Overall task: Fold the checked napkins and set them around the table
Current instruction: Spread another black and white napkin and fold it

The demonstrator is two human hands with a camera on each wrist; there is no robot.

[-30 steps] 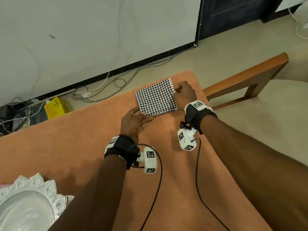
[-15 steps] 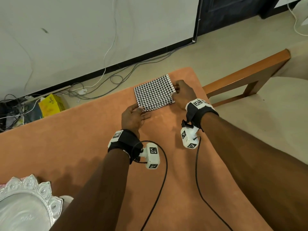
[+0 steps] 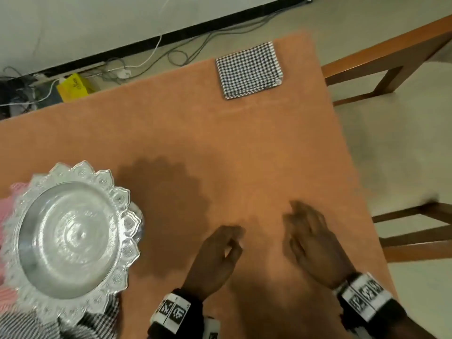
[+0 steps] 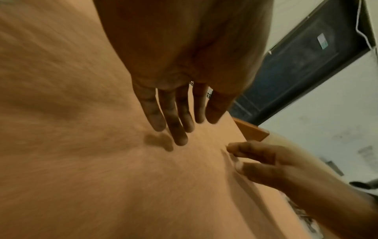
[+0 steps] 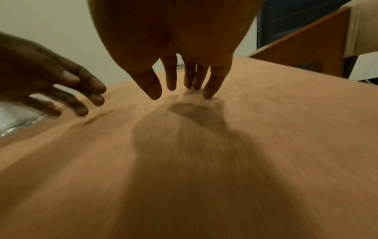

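Observation:
A folded black-and-white checked napkin [image 3: 250,70] lies flat at the far right corner of the orange table [image 3: 244,148]. Both hands are well back from it, near the front edge, and hold nothing. My left hand [image 3: 217,255] hovers over the cloth with loosely curled fingers [image 4: 178,119]. To its right my right hand [image 3: 310,241] is spread out, fingers [image 5: 210,87] straight, the tips close to the tabletop. More checked and striped cloth [image 3: 97,324] shows under the silver tray at the lower left.
An ornate silver tray [image 3: 115,199] with a scalloped rim stands at the left front. Wooden chairs [image 3: 381,55] stand along the table's right side. Cables and a yellow box [image 3: 73,88] lie on the floor beyond the far edge.
Both hands let go of the folded napkin and drew back toward the table's near edge. The napkin stays at the far right corner. The head view has tilted down.

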